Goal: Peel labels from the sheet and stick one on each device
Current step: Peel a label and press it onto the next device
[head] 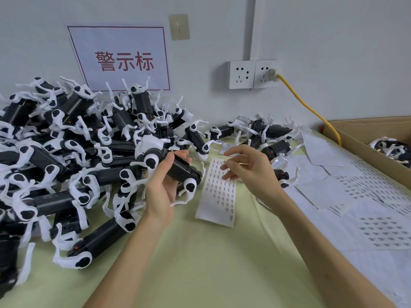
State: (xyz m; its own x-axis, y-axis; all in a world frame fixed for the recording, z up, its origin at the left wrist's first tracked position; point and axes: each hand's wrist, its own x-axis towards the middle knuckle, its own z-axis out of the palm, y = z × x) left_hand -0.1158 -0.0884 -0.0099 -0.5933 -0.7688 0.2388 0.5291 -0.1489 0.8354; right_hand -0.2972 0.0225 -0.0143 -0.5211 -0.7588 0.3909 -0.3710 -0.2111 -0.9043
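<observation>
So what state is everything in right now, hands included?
Left hand: grips a device.
Right hand: over the label sheet, fingers blurred; holding unclear.
Label sheet: flat on the table, many labels left.
Device pile: heaped at left.
Right socket: plug in, yellow cable.
Left socket: free.
Cardboard box: open, devices inside.

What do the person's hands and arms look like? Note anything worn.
The left hand and right hand are bare: no gloves, rings or watch show. Both forearms are uncovered too, with no sleeve in view down to the picture's edge.
</observation>
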